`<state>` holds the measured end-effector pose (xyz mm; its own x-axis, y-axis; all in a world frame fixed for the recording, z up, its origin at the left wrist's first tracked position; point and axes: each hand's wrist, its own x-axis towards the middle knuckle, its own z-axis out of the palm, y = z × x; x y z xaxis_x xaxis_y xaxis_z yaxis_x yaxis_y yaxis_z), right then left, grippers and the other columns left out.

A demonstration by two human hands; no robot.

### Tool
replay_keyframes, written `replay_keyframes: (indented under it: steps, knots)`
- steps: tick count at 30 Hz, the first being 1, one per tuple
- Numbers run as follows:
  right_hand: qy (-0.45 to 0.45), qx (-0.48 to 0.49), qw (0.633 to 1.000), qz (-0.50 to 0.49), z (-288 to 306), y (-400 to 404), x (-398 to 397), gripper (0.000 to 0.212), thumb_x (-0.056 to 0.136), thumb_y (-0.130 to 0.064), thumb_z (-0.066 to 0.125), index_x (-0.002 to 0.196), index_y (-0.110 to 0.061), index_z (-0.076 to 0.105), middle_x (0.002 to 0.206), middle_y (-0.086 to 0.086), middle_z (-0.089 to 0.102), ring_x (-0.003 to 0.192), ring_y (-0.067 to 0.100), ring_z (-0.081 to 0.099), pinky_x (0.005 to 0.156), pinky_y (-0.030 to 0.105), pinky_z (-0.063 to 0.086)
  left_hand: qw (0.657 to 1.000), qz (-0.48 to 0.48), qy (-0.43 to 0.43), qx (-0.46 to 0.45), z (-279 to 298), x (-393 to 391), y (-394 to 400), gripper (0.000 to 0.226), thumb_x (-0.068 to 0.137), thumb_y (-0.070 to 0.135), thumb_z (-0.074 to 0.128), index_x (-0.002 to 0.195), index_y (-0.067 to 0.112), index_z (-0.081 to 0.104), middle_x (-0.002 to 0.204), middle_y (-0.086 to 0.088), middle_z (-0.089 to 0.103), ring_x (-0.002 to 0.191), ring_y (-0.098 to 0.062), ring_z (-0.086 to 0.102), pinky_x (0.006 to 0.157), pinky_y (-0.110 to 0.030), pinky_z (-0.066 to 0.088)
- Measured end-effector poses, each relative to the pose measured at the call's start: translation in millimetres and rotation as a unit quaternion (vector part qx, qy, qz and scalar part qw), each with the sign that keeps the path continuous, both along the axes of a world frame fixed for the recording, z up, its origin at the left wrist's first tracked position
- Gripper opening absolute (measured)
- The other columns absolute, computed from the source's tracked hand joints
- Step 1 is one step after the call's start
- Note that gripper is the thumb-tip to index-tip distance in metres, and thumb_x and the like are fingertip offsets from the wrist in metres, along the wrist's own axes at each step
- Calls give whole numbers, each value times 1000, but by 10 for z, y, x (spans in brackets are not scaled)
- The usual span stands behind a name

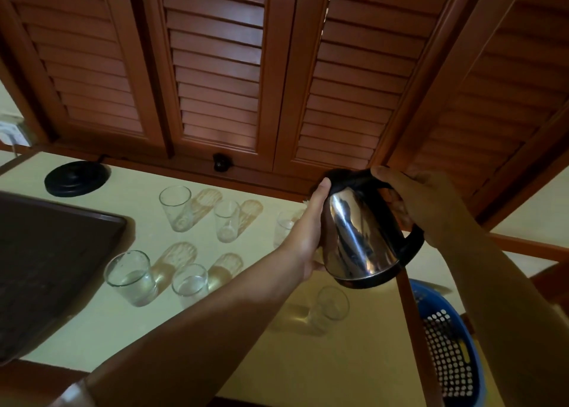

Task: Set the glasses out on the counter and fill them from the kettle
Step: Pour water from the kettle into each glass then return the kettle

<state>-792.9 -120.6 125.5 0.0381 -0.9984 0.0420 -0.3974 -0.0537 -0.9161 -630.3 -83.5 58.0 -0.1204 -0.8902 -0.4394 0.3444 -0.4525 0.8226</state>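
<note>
A steel kettle with a black handle hangs above the pale counter, tilted to the left. My right hand grips its handle and my left hand presses against its side and lid. Several clear glasses stand on the counter. The two front left glasses hold water. Two back glasses look empty. A glass stands partly behind my left wrist, below the kettle's spout side. Another glass stands under the kettle.
A black kettle base sits at the back left. A dark tray lies along the left side. A blue perforated basket sits beyond the counter's right edge. Wooden louvred shutters rise behind the counter.
</note>
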Motion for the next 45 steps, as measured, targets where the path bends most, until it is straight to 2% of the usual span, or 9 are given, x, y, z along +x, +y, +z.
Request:
replay_keyframes:
  steps: [3, 5, 10, 14, 17, 21, 27, 33, 45]
  knots:
    - [-11, -7, 1000, 6, 77, 68, 65, 54, 92, -43, 72, 40, -29, 65, 40, -7, 56, 35, 3, 53, 60, 30, 44, 999, 0, -15, -28, 9, 35, 38, 65, 83, 86, 49, 127, 40, 65, 125, 1, 65, 120, -24, 54, 111, -62, 42]
    - [-17, -12, 1000, 11, 111, 80, 112, 47, 91, -42, 72, 48, -27, 67, 46, -7, 60, 44, 6, 59, 68, 33, 50, 999, 0, -26, -35, 9, 86, 52, 58, 83, 86, 50, 118, 43, 66, 127, 1, 66, 123, -25, 55, 111, -61, 44]
    - [-39, -4, 999, 34, 130, 35, 300, 38, 89, -43, 75, 58, -22, 70, 55, 5, 66, 49, 17, 63, 68, 40, 56, 999, 14, -23, -46, -26, 318, 61, 48, 86, 83, 49, 101, 42, 69, 109, 10, 68, 111, -18, 59, 110, -60, 46]
    - [-46, -2, 998, 34, 138, 8, 535, 56, 67, -62, 85, 80, -8, 79, 96, 41, 67, 81, 42, 63, 81, 59, 54, 998, 24, -32, -50, -49, 571, 49, 44, 87, 81, 51, 83, 45, 76, 94, 13, 74, 101, -10, 61, 110, -62, 45]
    - [-59, 10, 998, 36, 157, -36, 738, 44, 78, -54, 80, 64, -13, 75, 58, 16, 62, 50, 30, 55, 65, 40, 48, 998, 15, -38, -47, -50, 773, 19, 48, 89, 80, 48, 66, 51, 78, 76, 19, 77, 97, -8, 60, 105, -56, 47]
    - [-56, 26, 997, 39, 145, -100, 990, 42, 79, -51, 78, 53, -20, 71, 47, 0, 50, 37, 16, 41, 50, 28, 36, 999, 16, -17, -41, -97, 1013, -35, 43, 88, 80, 49, 90, 43, 71, 97, 14, 71, 97, -8, 60, 93, -49, 47]
    - [-5, 31, 998, 46, 154, -165, 1330, 46, 94, -38, 72, 49, -29, 74, 41, -7, 50, 32, 10, 41, 43, 22, 33, 1000, 10, 15, -24, -256, 1267, -128, 56, 85, 82, 51, 118, 41, 70, 113, 10, 70, 117, -18, 59, 111, -63, 44]
    - [29, 43, 998, 46, 81, -295, 1480, 42, 85, -44, 78, 50, -22, 71, 46, 2, 46, 38, 18, 35, 49, 27, 27, 998, 19, 61, 6, -379, 1386, -163, 41, 91, 75, 50, 99, 41, 70, 102, 10, 69, 101, -16, 59, 112, -66, 42]
    - [85, 75, 993, 34, 169, -313, 1602, 42, 81, -51, 79, 51, -22, 72, 54, 8, 50, 41, 21, 40, 51, 28, 31, 993, 22, 105, 53, -469, 1410, -217, 46, 89, 75, 54, 88, 34, 75, 100, 2, 71, 113, -29, 63, 109, -62, 47]
